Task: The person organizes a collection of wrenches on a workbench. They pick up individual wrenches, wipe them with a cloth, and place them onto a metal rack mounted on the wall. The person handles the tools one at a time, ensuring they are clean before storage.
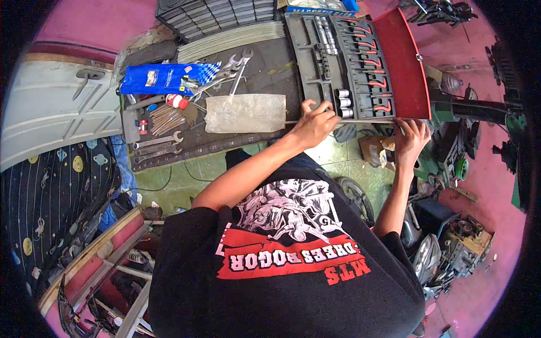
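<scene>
A socket tool case [345, 62] lies unfolded on the workbench, its black trays holding sockets and a row of red-and-silver tools. My left hand [316, 125] is at the near end of the left tray, fingers bent over the edge, beside several chrome sockets [343, 101]. Its palm side is hidden. At the case's near right corner, my right hand [413, 138] has its fingers hooked over the edge, close to the red lid [403, 62]. Left of my left hand, a worn translucent sheet [245, 114] lies flat on the bench.
Combination wrenches [158, 147] and a blue pouch [163, 79] are on the bench's left side. Thin rods [231, 42] and a drawer cabinet [217, 19] stand behind. A ladder [132, 304] leans at lower left. Machine parts [468, 239] crowd the right floor.
</scene>
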`<state>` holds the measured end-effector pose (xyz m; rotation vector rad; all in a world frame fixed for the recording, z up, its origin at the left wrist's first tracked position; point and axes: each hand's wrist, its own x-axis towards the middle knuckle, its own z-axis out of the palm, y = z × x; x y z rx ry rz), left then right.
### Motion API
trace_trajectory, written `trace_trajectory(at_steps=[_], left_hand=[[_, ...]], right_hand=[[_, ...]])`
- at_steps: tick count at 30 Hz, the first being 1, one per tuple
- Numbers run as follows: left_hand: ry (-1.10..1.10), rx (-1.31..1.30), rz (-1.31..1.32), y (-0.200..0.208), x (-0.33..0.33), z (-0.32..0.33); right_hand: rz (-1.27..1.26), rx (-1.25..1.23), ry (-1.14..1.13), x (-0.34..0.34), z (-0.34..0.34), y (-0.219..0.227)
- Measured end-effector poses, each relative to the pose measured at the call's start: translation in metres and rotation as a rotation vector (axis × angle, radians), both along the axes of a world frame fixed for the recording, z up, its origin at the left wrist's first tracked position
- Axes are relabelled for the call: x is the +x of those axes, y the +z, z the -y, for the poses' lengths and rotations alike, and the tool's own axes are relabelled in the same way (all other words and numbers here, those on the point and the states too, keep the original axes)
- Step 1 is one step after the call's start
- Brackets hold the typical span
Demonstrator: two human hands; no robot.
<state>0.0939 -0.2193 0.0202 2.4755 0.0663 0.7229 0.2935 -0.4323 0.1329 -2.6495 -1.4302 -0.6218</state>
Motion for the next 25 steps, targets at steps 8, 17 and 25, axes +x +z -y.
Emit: trace_trajectory(at_steps=[8,17,25], left_hand=[[0.093,0.044,-0.107,-0.001,-0.022,-0.018],[0.423,-0.019,-0.31,0.004,-0.107,-0.061],[0.366,0.024,-0.428,-0.022,-0.12,-0.068]], right_hand=[[-0.101,-0.071,0.063,0.0,-0.014,-0.021],[-0.151,-0.028,0.062,-0.004,-0.02,-0.035],[-0.232,-0.064,0.046,0.007,-0.025,-0.044]])
